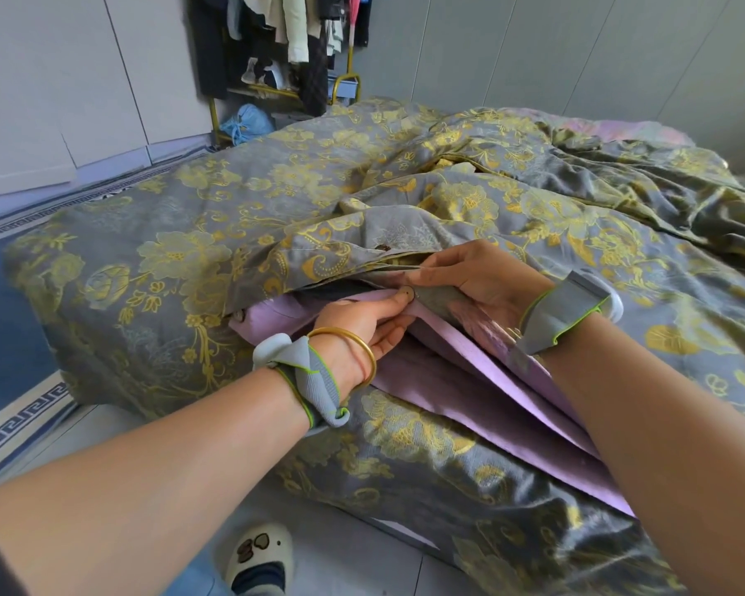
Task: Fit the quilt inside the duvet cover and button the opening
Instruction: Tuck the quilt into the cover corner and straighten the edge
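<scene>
The grey, gold-flowered duvet cover (241,200) is lying across the bed, bunched and creased, stretching from the near left corner to the far right. Its opening is facing the person, with the long axis of the slit running on a slant from the middle left down toward the near right. Lilac fabric (461,393) is showing inside the slit; whether it is the filling or the cover's lining is hard to tell. The left hand (362,324) is pinching the lilac edge, its thumb lying against a round button (406,292). The right hand (478,277), just right of it and touching, is pinching the grey flap beside that button with curled fingers. A second dark button (381,248) is sitting on the upper flap, just beyond. The right forearm is covering part of the slit, and the slit's near end is running out of sight behind that arm. A slipper (261,552) is peeking in at the bottom edge, partly cropped.
</scene>
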The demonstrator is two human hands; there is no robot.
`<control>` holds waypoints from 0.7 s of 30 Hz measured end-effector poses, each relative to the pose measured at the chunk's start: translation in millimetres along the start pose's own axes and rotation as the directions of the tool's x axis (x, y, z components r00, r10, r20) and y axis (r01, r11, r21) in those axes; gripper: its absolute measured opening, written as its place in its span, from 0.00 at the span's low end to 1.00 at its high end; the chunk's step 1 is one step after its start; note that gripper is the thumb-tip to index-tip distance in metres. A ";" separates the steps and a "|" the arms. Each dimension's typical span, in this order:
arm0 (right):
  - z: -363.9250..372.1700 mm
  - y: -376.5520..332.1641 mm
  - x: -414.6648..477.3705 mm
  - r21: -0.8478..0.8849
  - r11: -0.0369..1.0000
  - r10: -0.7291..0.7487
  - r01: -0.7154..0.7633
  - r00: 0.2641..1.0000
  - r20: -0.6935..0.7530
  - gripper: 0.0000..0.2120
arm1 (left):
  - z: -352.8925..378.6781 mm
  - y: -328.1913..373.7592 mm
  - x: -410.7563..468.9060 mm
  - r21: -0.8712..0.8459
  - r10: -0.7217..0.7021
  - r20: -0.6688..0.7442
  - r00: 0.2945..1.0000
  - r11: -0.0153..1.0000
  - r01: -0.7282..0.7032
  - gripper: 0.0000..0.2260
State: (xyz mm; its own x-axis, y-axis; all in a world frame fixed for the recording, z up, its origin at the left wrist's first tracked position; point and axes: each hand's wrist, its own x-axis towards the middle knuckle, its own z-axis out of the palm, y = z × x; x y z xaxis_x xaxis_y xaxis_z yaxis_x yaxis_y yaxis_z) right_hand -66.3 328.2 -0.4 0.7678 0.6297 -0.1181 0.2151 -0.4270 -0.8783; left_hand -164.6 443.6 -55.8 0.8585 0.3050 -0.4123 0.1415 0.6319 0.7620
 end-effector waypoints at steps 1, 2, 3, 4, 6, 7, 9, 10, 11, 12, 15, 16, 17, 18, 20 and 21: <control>-0.1 0.0 -0.3 0.003 1.000 -0.007 0.007 1.000 0.007 0.07 | 0.5 0.7 -0.3 0.008 0.014 -0.009 1.000 1.000 -0.014 0.02; 0.4 -0.4 0.0 -0.020 1.000 -0.014 0.014 1.000 0.005 0.07 | 0.5 1.5 -0.5 0.018 0.027 -0.020 0.999 0.999 -0.027 0.02; 0.2 -0.2 0.5 -0.062 0.998 -0.024 0.023 1.000 -0.004 0.07 | 0.9 1.5 -0.7 0.026 0.037 -0.031 0.999 0.999 -0.036 0.02; 0.3 -0.1 0.9 -0.114 0.993 -0.037 0.035 0.999 -0.014 0.07 | 1.3 1.2 -0.4 0.034 0.044 -0.046 0.998 0.998 -0.043 0.03; 0.2 -0.7 1.7 -0.205 0.976 -0.074 0.068 0.997 -0.024 0.08 | 1.9 0.2 0.3 0.061 0.060 -0.080 0.995 0.997 -0.055 0.04; -0.1 -1.0 2.1 -0.236 0.967 -0.098 0.091 0.995 -0.020 0.08 | 2.4 -0.3 0.8 0.075 0.064 -0.092 0.994 0.996 -0.057 0.04; 0.4 -2.6 1.1 -0.280 0.951 -0.138 0.133 0.990 0.003 0.09 | 2.6 -0.8 1.4 0.092 0.065 -0.105 0.992 0.994 -0.056 0.04; 0.7 -2.9 0.6 -0.278 0.950 -0.147 0.144 0.989 0.009 0.09 | 2.2 -1.0 1.7 0.101 0.066 -0.107 0.992 0.993 -0.056 0.04; 0.4 -2.5 0.6 -0.248 0.958 -0.145 0.142 0.989 0.004 0.09 | 1.4 -1.2 2.0 0.111 0.069 -0.108 0.992 0.992 -0.057 0.04; 0.2 -2.0 0.4 -0.195 0.973 -0.128 0.124 0.992 -0.007 0.10 | 0.7 -1.3 1.9 0.120 0.072 -0.104 0.992 0.991 -0.059 0.05; -2.7 1.8 0.1 -0.069 0.996 -0.050 0.048 0.998 -0.028 0.10 | -0.8 -1.7 1.3 0.131 0.070 -0.087 0.994 0.990 -0.058 0.04; -3.4 2.8 -0.6 -0.060 0.998 -0.036 0.035 0.999 -0.017 0.08 | -0.7 -1.9 0.7 0.128 0.062 -0.079 0.995 0.990 -0.052 0.03; -3.1 3.7 -1.1 -0.054 0.998 -0.027 0.026 1.000 -0.002 0.07 | -0.5 -2.0 0.1 0.123 0.053 -0.070 0.996 0.991 -0.044 0.03; -2.2 4.3 -2.0 -0.051 0.999 -0.017 0.018 1.000 0.009 0.06 | 0.2 -2.2 -0.3 0.119 0.042 -0.060 0.997 0.992 -0.034 0.04; 0.2 5.1 -2.4 -0.053 0.999 0.004 -0.004 1.000 0.001 0.05 | 1.2 -2.8 0.0 0.119 0.025 -0.047 0.999 0.993 -0.019 0.05; 1.4 5.2 -2.8 -0.028 0.999 0.023 -0.023 1.000 -0.006 0.05 | 1.4 -3.0 0.2 0.118 0.021 -0.042 0.999 0.993 -0.016 0.06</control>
State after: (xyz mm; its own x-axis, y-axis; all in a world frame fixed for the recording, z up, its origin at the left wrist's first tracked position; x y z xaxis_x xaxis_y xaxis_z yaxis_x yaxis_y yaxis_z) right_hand -68.2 325.2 -5.3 0.7760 0.6160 -0.1354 0.2142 -0.4593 -0.8621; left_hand -164.2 440.8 -57.5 0.8396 0.3478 -0.4172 0.1852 0.5387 0.8219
